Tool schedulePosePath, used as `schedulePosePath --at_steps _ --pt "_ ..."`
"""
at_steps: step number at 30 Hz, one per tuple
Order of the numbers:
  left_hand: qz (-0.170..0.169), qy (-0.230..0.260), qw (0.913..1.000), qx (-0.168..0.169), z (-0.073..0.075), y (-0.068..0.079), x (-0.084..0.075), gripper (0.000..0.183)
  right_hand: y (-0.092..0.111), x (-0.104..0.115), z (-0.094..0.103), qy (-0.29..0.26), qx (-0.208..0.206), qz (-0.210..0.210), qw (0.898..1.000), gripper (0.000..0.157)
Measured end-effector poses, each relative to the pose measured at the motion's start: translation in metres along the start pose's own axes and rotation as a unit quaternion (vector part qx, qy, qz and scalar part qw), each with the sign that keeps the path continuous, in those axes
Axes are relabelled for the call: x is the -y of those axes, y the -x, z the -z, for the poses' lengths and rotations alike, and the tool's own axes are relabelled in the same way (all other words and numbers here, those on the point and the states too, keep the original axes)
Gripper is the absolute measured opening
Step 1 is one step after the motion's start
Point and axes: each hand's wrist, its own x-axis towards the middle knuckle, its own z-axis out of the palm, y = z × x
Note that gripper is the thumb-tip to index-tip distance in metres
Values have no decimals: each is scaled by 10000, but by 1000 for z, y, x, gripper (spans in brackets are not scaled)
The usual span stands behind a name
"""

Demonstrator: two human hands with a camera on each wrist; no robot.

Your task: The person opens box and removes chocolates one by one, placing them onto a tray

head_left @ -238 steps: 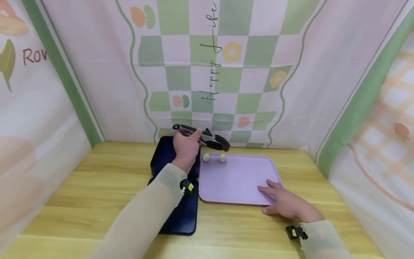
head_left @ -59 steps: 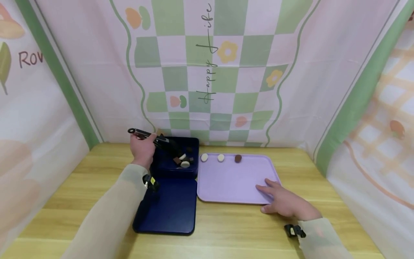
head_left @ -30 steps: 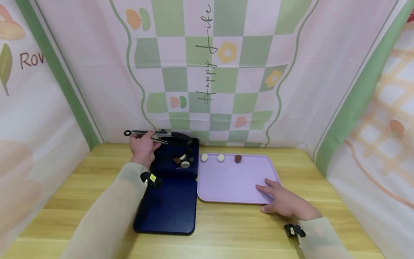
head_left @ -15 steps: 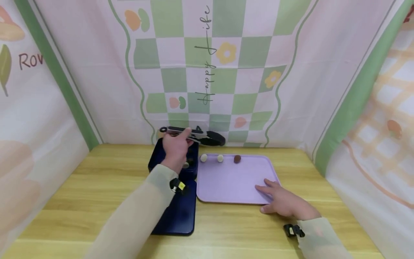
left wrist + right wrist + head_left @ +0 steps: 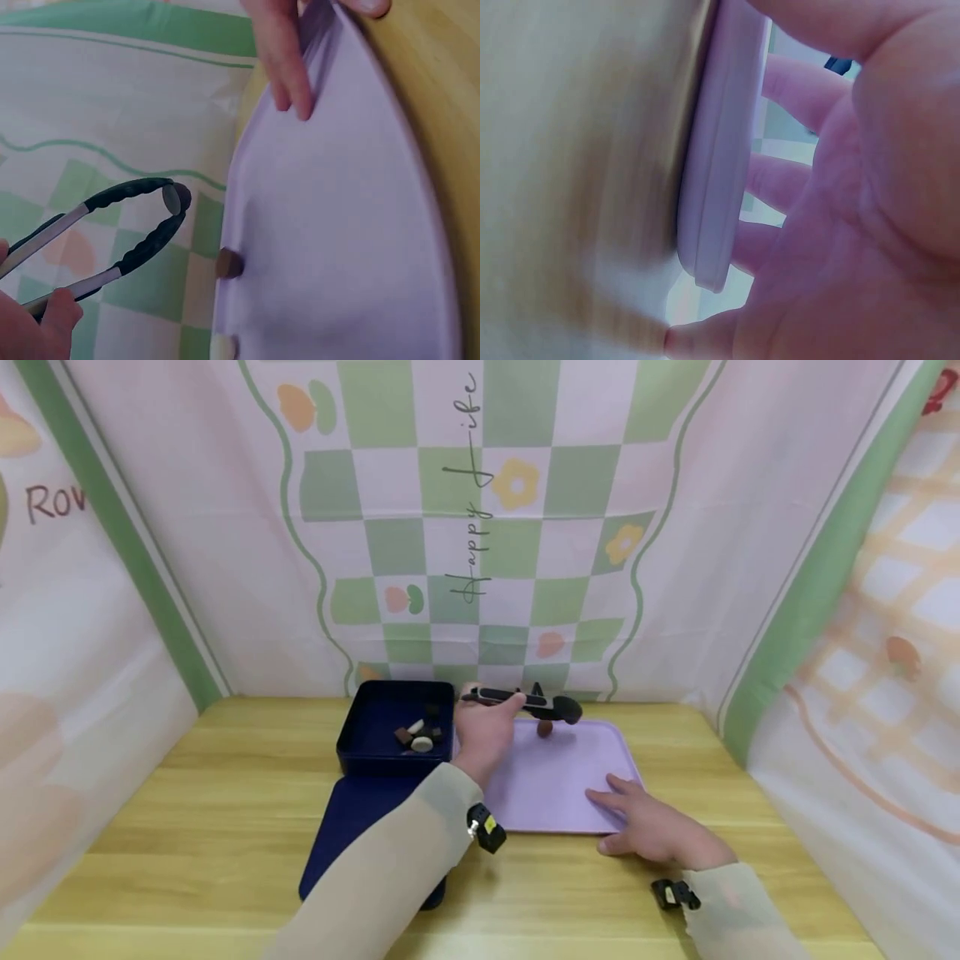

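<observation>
My left hand grips black-and-silver tongs above the back edge of the lilac tray. In the left wrist view the tong tips pinch a small round disc, dark with a paler face. A brown round piece lies on the tray by its rim, with a white piece beyond it; in the head view my hand covers the white ones. My right hand rests at the tray's front right corner, fingers spread over the rim, as the right wrist view also shows.
Left of the tray stands an open navy box holding several small brown, white and dark pieces. Its lid lies toward me, partly under my left sleeve. A patterned cloth hangs behind the wooden table.
The tongs reached into the box, lifted out and moved right over the tray with the disc. Since the earliest frame a brown piece has joined the two white ones. My right hand has stayed put.
</observation>
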Motion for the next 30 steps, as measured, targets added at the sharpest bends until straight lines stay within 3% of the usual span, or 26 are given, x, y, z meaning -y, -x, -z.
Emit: schedulePosePath --at_steps 3,10,18,30 --pt "40 -185 9998 109 -12 6 6 39 -1 0 0 -22 16 -28 10000 77" --pt "250 103 9989 384 -31 16 18 40 -3 0 0 -93 82 -130 9998 77" --pt "-12 -117 9992 394 -40 20 29 41 -3 -1 -3 -9 -77 47 10000 77" --pt "220 75 9981 573 -53 26 31 44 -2 -4 -2 8 -114 88 9999 79"
